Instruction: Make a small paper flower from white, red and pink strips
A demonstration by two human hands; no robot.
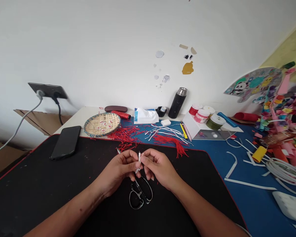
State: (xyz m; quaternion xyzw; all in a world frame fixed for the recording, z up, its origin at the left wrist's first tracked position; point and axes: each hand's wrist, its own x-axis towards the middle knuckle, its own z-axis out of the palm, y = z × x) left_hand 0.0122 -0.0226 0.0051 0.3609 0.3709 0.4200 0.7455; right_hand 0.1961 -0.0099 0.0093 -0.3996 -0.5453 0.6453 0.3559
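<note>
White strip [139, 162], left hand [117, 170], right hand [160, 167] pinching it, scissors [140, 194] below

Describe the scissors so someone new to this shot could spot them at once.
On the black desk mat, look just below the person's left hand and right hand. The scissors lie there, their two dark looped handles toward the camera and blades hidden under the hands, unlike the black phone farther left.

No legible text, label, brand or number anywhere in the frame; only blue printing on the tissue packet [139, 115] at upper centre, too small and blurred to read.
</note>
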